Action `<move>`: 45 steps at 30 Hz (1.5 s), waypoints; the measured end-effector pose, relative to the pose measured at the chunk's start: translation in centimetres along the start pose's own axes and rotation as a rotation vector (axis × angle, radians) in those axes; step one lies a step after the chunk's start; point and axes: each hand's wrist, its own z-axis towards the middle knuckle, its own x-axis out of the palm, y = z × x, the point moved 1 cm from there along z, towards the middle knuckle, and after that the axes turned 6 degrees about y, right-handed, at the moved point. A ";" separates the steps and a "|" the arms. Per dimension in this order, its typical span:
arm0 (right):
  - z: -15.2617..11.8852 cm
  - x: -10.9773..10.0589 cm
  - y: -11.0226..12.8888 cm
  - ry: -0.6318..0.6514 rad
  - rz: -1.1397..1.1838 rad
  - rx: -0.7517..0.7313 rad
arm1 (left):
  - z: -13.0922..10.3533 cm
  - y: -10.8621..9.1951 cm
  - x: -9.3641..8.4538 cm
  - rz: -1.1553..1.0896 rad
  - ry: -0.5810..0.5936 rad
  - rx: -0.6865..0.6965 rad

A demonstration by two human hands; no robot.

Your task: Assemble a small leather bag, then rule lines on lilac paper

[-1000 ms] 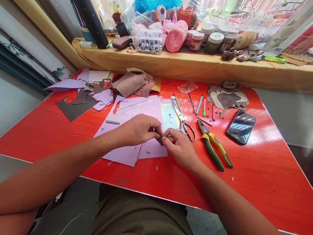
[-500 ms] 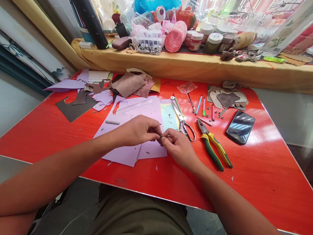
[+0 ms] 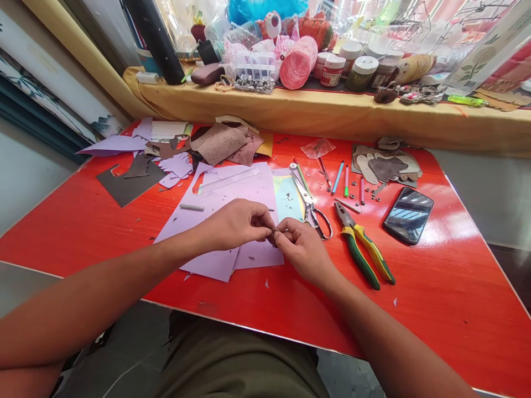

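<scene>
On the left of the red table (image 3: 83, 221) lie a dark sheet (image 3: 124, 190) and a heap of brown scraps (image 3: 219, 143). Next come the purple papers (image 3: 215, 266), with a silver rod (image 3: 191, 207) and some tiny dark bits (image 3: 251, 257) on them. These bits could make trouble: only fingertips have the small brown piece (image 3: 272, 239), so it could slip out, drop on the papers and get mixed up with bits that look much like it. The left hand (image 3: 238, 224) has its thumb and pointing finger pinched close together on the piece, with almost no gap. The piece is over the papers, between the two hands. It is so small and so well tucked behind the fingers that I can't tell its shape. The right hand (image 3: 305, 249) is just beside the left, its thumb and pointing finger also pinched on the piece, its other fingers curled in. Near the right hand lie the scissors (image 3: 307, 199), then the pliers (image 3: 344, 215). The right arm is close to their handles, so a quick swing could bump them. Last comes the black phone (image 3: 409, 215).
</scene>
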 end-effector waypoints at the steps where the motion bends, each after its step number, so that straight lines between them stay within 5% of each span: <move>1: 0.0 0.0 0.0 0.001 0.001 0.000 | 0.0 0.0 0.0 0.003 -0.005 -0.002; 9: 0.2 -0.2 -0.4 -0.059 -0.054 -0.013 | 0.2 0.1 0.9 0.179 -0.143 0.024; 18: 0.2 0.0 -0.6 -0.063 -0.112 -0.021 | 0.3 -0.1 1.0 0.472 -0.146 0.049; 29: -0.2 0.2 -0.2 0.033 -0.144 -0.014 | 0.5 0.5 -0.1 0.247 0.012 -0.151; 35: -0.3 -0.2 0.1 0.134 -0.116 -0.028 | 0.6 0.4 -0.8 -0.056 0.179 -0.261; 45: 0.2 -0.8 -0.2 0.160 -0.102 -0.008 | 0.0 0.4 0.1 -0.074 0.118 -0.296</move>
